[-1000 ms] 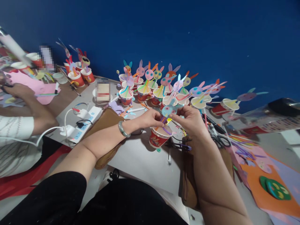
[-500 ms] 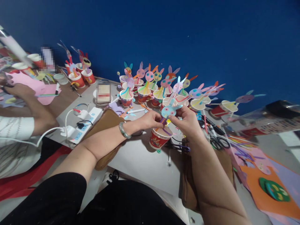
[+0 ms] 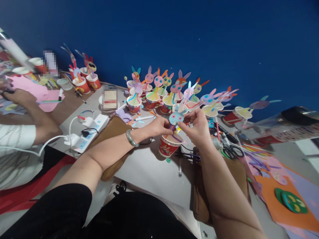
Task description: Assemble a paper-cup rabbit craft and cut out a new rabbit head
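Just above a red-and-white paper cup (image 3: 168, 148), my left hand (image 3: 161, 127) is closed in a pinch on a purple paper strip (image 3: 171, 128) that rises from the cup. On top of this strip stands a light blue round paper rabbit head (image 3: 176, 118) with pink eyes, its ears pointing up. My right hand (image 3: 198, 127) has its thumb and forefinger closed at the head's right edge. The fingertips partly hide where the strip meets the head. Several finished paper rabbits in cups (image 3: 153, 97) stand behind my hands.
To the left lies a power strip (image 3: 93, 132) with plugs and cables. Black scissors (image 3: 233, 151) and an orange sheet (image 3: 269, 196) are on the right, near a clear bottle (image 3: 279, 131). Brown pads (image 3: 112, 146) lie under my arms. A co-worker's hand (image 3: 18, 96) is at far left.
The light blue rabbit head has turned from ears tilted right to ears nearly upright. My right hand has shifted slightly left and up; my left hand keeps its pinch.
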Available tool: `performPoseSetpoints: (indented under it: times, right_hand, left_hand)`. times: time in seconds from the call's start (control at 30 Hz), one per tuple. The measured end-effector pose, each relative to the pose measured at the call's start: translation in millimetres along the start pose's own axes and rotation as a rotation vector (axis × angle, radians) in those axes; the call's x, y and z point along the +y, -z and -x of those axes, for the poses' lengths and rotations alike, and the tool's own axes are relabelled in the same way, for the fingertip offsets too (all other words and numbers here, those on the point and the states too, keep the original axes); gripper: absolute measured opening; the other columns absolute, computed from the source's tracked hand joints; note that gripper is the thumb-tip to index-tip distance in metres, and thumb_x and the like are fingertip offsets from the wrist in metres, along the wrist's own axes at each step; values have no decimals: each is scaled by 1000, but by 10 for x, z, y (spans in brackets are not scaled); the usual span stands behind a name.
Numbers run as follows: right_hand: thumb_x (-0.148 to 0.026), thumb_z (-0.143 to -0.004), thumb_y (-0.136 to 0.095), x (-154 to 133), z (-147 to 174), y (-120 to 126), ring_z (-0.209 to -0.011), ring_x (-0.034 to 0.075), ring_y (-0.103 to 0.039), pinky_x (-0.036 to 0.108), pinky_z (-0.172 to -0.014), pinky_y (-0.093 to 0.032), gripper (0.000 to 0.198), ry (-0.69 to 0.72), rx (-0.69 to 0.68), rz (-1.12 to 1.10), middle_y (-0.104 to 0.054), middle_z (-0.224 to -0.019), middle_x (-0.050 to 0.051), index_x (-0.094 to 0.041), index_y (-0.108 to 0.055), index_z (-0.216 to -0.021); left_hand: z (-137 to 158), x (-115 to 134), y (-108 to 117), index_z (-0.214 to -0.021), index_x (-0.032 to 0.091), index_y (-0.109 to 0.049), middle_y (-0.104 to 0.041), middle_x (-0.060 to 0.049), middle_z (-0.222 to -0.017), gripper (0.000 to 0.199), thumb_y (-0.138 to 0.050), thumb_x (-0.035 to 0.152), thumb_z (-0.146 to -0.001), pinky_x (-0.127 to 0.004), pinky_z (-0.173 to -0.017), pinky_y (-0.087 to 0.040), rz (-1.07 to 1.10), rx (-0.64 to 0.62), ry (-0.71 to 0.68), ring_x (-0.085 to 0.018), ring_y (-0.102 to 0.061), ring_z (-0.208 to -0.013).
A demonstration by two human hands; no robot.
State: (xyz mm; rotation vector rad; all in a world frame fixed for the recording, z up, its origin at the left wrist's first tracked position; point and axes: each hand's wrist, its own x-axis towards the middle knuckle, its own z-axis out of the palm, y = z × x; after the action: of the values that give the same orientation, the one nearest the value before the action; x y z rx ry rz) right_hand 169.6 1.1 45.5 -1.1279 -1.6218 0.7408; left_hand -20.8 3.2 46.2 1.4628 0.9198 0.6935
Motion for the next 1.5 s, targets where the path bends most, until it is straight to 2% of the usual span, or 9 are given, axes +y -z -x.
performPoseSetpoints:
  times: [0.2,0.4,0.5,0.63,0.77,0.87,1.0,1.17,1.5]
  right_hand:
    - [-29,-78,-70,-70,53,-31,-73,18,-62,36,-73,-53,12,53,-38,169,-68,-86,2,-24,-64,-87]
    - [-29,-78,-68,-110,80,-74,-72,18,-62,35,-74,-54,7,102,8,247,-70,-83,2,-24,-68,-83]
    - [-36,-79,-73,-115,83,-99,-71,18,-61,36,-72,-54,13,99,30,262,-70,-82,2,-25,-67,-82]
    - [-37,-77,-76,-93,78,-113,-71,18,-62,34,-69,-54,20,87,45,242,-71,-84,2,-25,-64,-89]
    - [-37,-71,-82,-42,62,-106,-69,18,-64,33,-67,-54,49,35,41,139,-70,-82,-1,-26,-57,-112]
    - [-40,-67,-87,-3,42,-98,-66,17,-63,32,-65,-54,61,-32,23,55,-70,-81,-1,-25,-53,-116]
    - [-43,-62,-91,21,23,-94,-66,18,-65,31,-61,-52,68,-120,4,-39,-71,-82,-1,-23,-53,-114]
    - [-42,-60,-93,24,27,-100,-66,19,-67,32,-65,-53,74,-166,-7,-104,-67,-72,-5,-23,-51,-118]
    - [-47,-65,-92,164,39,-182,-67,18,-68,34,-68,-54,79,-105,16,-158,-68,-73,-6,-25,-46,-125]
  left_hand:
    - [-24,-37,16,-53,15,-55,-45,6,-53,23,-73,26,-59,-23,-54,-28,-23,2,-34,-7,-39,-54]
    - [-49,-118,41,-57,14,-57,-48,5,-55,17,-71,24,-60,-22,-55,-29,-33,-15,-103,-7,-41,-57]
    - [-57,-155,46,-62,13,-61,-52,4,-59,16,-70,25,-62,-23,-57,-33,-57,-16,-118,-9,-45,-60]
    - [-69,-190,46,-61,14,-57,-49,5,-60,20,-71,28,-64,-23,-57,-31,-65,-13,-134,-8,-42,-61]
    - [-64,-176,45,-61,14,-56,-47,5,-59,24,-71,31,-64,-23,-56,-29,-87,-8,-127,-8,-41,-60]
    - [-46,-146,42,-61,15,-55,-47,5,-59,24,-71,33,-63,-23,-56,-29,-85,-3,-131,-8,-41,-60]
    - [-27,-119,38,-62,14,-56,-49,4,-60,24,-71,33,-64,-24,-56,-31,-65,2,-122,-8,-42,-60]
    - [-32,-113,37,-61,14,-57,-47,6,-58,24,-73,32,-66,-24,-57,-31,-69,-4,-139,-8,-41,-59]
    - [-53,-156,40,-61,14,-57,-49,5,-58,19,-71,27,-65,-23,-56,-31,-87,51,-128,-7,-43,-58]
